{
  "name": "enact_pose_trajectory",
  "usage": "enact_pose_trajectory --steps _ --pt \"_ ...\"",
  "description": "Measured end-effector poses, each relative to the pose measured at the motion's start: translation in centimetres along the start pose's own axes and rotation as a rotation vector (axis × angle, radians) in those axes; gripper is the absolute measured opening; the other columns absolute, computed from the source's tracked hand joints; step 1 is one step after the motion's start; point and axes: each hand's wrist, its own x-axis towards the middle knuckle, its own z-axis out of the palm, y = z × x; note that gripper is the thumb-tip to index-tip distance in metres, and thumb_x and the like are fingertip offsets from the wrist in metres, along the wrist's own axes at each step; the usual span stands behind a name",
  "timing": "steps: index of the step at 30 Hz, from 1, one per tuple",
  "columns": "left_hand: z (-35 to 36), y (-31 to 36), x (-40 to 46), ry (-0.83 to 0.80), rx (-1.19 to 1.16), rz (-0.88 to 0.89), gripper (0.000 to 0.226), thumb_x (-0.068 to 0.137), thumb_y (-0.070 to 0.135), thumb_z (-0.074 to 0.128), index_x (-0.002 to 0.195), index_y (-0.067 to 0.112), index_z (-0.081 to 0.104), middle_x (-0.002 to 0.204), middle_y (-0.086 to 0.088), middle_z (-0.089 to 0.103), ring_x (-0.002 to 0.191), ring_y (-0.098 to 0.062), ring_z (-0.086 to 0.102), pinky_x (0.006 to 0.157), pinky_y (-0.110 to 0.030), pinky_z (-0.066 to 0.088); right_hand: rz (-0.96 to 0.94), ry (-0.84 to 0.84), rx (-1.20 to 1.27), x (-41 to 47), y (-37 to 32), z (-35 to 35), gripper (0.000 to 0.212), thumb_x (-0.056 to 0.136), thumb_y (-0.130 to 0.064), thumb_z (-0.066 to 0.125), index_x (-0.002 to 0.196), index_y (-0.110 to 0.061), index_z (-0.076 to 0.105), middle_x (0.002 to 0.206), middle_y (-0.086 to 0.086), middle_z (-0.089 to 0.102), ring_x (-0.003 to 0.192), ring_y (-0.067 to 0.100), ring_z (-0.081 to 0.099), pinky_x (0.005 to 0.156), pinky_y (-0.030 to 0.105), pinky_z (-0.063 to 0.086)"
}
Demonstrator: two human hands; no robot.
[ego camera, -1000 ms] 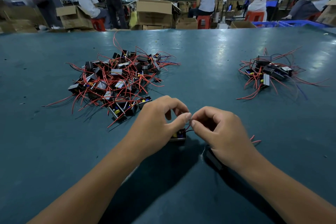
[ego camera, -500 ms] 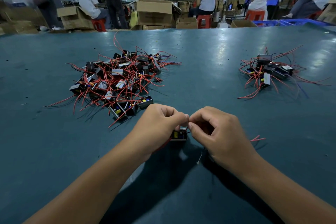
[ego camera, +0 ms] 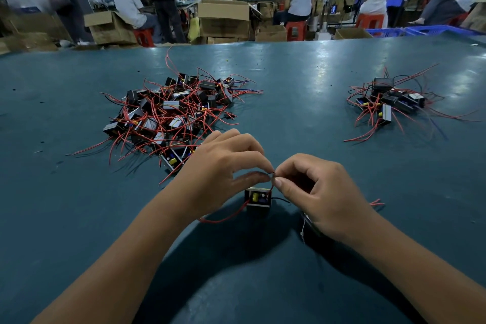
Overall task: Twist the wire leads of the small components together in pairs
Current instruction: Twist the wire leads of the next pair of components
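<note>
Teal tabletop [ego camera: 302, 81] fills the view, and right at the near centre both hands meet. Left hand [ego camera: 221, 171] has thumb and forefinger pinched narrow on the wire leads [ego camera: 271, 174], and right hand [ego camera: 320, 197] pinches the same leads from the other side, fingertips of the two hands almost touching. Other fingers of both hands are curled in. Directly below that pinch sits the small component [ego camera: 258, 198], a dark little block with yellow parts on its face, resting on the table between the two wrists. One red lead [ego camera: 223, 217] loops out from it under the left wrist, and a thin black lead runs off toward the right hand. Just beyond the right hand, a short pair of red wire ends [ego camera: 376, 202] peeks out on the table.

Farther back on the left, a big pile of components [ego camera: 171, 113] lies in a tangle of red wires, close behind the left hand. Well apart on the right, a smaller pile [ego camera: 391, 102] lies with its own red and dark wires splayed out. Past the table edge, cardboard boxes [ego camera: 223, 18] and seated people at benches, red stools [ego camera: 295, 30] under some of them.
</note>
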Motion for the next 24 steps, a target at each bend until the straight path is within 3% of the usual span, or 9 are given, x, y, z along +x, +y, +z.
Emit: enact_pose_trajectory --steps 5,12,16,20,24 --pt "-0.3 -0.2 -0.1 -0.053 0.081 0.074 0.022 0.091 0.043 0.062 0.096 0.026 0.077 0.095 0.006 0.066 0.083 -0.022 0.059 0.070 -0.042 0.044 -0.012 -0.011 -0.005 0.0 0.2 0.0 0.006 0.087 -0.022 0.066 0.082 -0.018 0.068 0.073 -0.008 0.064 0.068 0.008 0.056 0.062 0.014 0.041" --pt "0.3 -0.1 -0.1 -0.051 0.016 0.050 0.023 0.095 0.040 0.059 0.096 0.022 0.074 0.093 0.005 0.064 0.082 -0.021 0.058 0.070 -0.044 0.044 -0.032 -0.009 -0.016 0.0 0.2 0.1 0.007 0.086 -0.023 0.064 0.082 -0.018 0.068 0.072 -0.008 0.062 0.065 0.007 0.054 0.060 0.014 0.039" --pt "1.0 0.4 -0.2 -0.100 -0.239 -0.095 0.018 0.097 0.028 0.060 0.091 0.014 0.069 0.086 0.010 0.056 0.079 -0.012 0.052 0.073 -0.043 0.046 -0.047 0.009 -0.023 -0.1 0.3 0.1 0.005 0.086 -0.019 0.067 0.082 -0.017 0.068 0.070 -0.009 0.061 0.064 0.006 0.053 0.059 0.013 0.038" --pt "1.2 1.2 -0.2 -0.183 -0.566 -0.365 0.018 0.098 0.024 0.058 0.084 0.016 0.065 0.069 0.017 0.056 0.065 0.000 0.049 0.063 -0.017 0.037 -0.046 0.031 -0.037 -0.1 0.3 0.2 0.004 0.086 -0.014 0.070 0.083 -0.016 0.070 0.072 -0.007 0.063 0.066 0.009 0.056 0.060 0.014 0.039" --pt "1.5 1.8 0.2 -0.134 -0.796 -0.611 0.027 0.094 0.022 0.060 0.073 0.004 0.065 0.063 0.004 0.053 0.061 -0.009 0.042 0.058 -0.022 0.033 -0.050 0.041 -0.042 -0.1 0.4 0.3 0.007 0.086 -0.010 0.072 0.083 -0.015 0.070 0.073 -0.008 0.064 0.066 0.007 0.056 0.061 0.011 0.038"
